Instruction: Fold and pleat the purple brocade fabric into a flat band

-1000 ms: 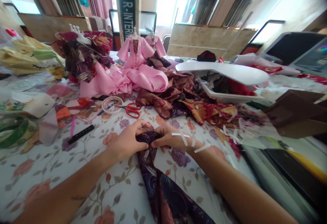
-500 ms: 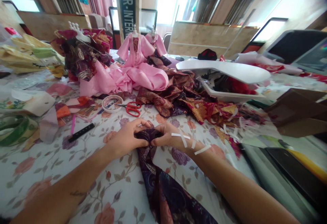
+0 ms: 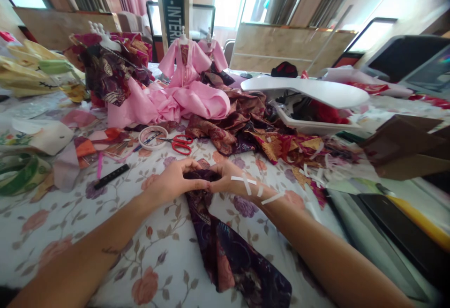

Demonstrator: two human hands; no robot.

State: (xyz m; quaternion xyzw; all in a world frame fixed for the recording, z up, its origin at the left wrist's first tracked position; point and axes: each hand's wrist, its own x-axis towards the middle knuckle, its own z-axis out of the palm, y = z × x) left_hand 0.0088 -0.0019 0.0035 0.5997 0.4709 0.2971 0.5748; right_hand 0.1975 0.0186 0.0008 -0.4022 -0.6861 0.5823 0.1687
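Observation:
A strip of dark purple patterned fabric (image 3: 232, 251) runs from my hands down across the flowered tablecloth, its lower end folded and loose. My left hand (image 3: 176, 179) pinches the top of it between thumb and fingers. From the other side my right hand (image 3: 227, 176) grips the same top edge, with the two thumbs nearly touching. Several white tape strips (image 3: 244, 181) cling to my right wrist and the back of the hand. Red-handled scissors (image 3: 181, 144) lie just beyond my left hand, against a white tape roll (image 3: 142, 137). My fingertips behind the fabric are partly hidden.
Pink dressed doll forms (image 3: 184, 59) stand at the back, before heaped pink cloth (image 3: 204, 101). Maroon and gold scraps (image 3: 281, 144) lie right of centre. A white open case (image 3: 302, 123) is behind them. A black bar (image 3: 111, 176) and green tape roll (image 3: 21, 174) are on the left.
Both hands have shifted slightly up with the fabric, and its lower end has drawn up so more of it shows. The thumbs are a little closer together.

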